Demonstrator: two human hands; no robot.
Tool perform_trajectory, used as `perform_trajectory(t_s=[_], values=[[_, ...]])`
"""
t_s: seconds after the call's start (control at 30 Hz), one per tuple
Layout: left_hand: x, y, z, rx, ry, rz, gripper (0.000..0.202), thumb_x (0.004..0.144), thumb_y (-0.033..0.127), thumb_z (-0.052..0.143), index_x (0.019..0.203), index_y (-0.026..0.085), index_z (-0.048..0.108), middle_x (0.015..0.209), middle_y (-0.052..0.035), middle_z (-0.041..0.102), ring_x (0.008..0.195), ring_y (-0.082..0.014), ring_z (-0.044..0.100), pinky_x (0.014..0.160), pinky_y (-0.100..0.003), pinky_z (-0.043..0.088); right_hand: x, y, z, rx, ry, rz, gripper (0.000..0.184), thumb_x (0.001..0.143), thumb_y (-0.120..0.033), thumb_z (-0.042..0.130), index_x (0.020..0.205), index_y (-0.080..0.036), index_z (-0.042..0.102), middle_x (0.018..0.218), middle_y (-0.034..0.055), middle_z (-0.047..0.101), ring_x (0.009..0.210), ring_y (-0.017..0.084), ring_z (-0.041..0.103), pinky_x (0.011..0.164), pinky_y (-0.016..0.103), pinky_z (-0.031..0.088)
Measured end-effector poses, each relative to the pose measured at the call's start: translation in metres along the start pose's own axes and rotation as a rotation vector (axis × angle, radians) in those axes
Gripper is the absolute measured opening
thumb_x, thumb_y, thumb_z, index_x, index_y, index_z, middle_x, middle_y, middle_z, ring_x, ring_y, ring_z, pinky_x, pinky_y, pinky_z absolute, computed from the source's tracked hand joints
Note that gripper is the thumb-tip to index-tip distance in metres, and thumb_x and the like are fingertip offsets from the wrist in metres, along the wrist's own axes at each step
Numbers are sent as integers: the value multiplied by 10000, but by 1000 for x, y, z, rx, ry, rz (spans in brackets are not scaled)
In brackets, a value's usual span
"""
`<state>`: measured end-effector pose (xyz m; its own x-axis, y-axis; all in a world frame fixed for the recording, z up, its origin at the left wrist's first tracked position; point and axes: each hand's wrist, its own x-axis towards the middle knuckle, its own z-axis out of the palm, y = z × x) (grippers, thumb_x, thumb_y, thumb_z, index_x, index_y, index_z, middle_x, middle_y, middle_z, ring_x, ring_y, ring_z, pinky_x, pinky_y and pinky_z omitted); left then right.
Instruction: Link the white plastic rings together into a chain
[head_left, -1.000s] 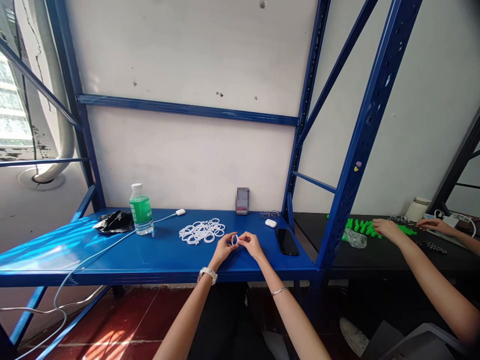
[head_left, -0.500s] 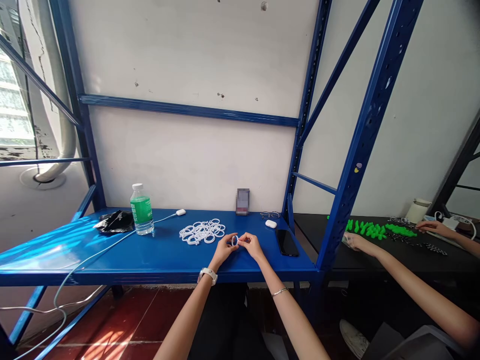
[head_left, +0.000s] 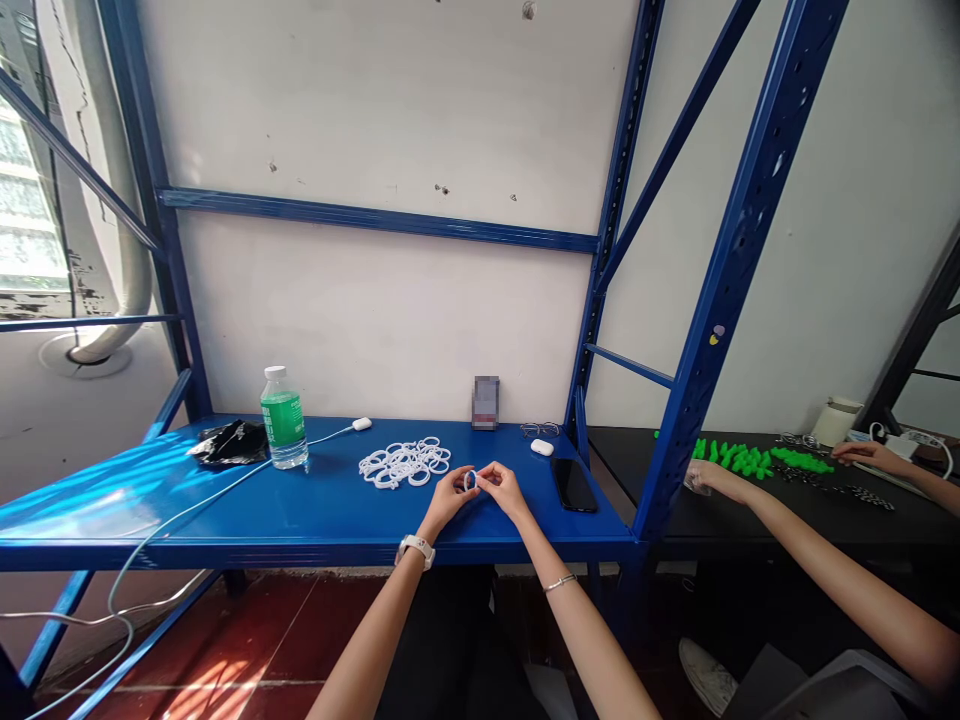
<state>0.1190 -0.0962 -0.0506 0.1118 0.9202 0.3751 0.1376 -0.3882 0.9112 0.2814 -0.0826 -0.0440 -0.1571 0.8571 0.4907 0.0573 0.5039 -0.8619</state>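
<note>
Between my hands, above the front part of the blue table [head_left: 337, 525], is a small white ring [head_left: 470, 481]. My left hand [head_left: 450, 498] pinches its left side, with a white watch on that wrist. On the ring's right side, the fingertips of my right hand [head_left: 501, 486] are closed; a thin bracelet circles that wrist. The fingers cover part of the ring. A loose pile of similar white rings [head_left: 403, 463] lies on the tabletop just left of my left hand.
A water bottle [head_left: 284, 418] and a black plastic bag [head_left: 231, 443] stand left, near a white cable [head_left: 191, 507]. On the right lie a phone [head_left: 574, 486], a white earphone case [head_left: 541, 448] and glasses [head_left: 540, 430]. Another person's hand [head_left: 712, 478] works by green pieces [head_left: 742, 458] at a black table.
My hands stay almost still around the white ring. The other person's hand at the black table has shifted slightly.
</note>
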Motion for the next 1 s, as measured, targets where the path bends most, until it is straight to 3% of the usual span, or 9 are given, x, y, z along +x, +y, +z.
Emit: perform_trajectory(t_s=[0.2, 0.5, 1.0], values=[[-4, 10, 2, 47, -8, 9, 492, 663, 543, 752, 971, 179, 632, 655, 46, 538, 615, -134, 506, 588, -250, 401, 0, -3, -1, 16, 4, 11, 322, 700, -492, 762, 785, -201, 654, 758, 31, 694, 704, 193, 659, 684, 312, 535], [-6, 14, 2, 9, -23, -7, 510, 671, 603, 730, 919, 175, 606, 601, 63, 490, 564, -123, 457, 553, -240, 334, -1, -3, -1, 16, 23, 23, 248, 719, -422, 733, 786, -192, 670, 769, 53, 704, 745, 219, 673, 698, 327, 541], [-6, 18, 0, 37, -53, -6, 593, 676, 582, 735, 1078, 152, 666, 780, -30, 641, 708, -171, 577, 659, -279, 461, 0, -1, -1, 5, 40, -2, 366, 714, -535, 743, 832, -191, 703, 811, 76, 731, 777, 232, 693, 723, 339, 557]])
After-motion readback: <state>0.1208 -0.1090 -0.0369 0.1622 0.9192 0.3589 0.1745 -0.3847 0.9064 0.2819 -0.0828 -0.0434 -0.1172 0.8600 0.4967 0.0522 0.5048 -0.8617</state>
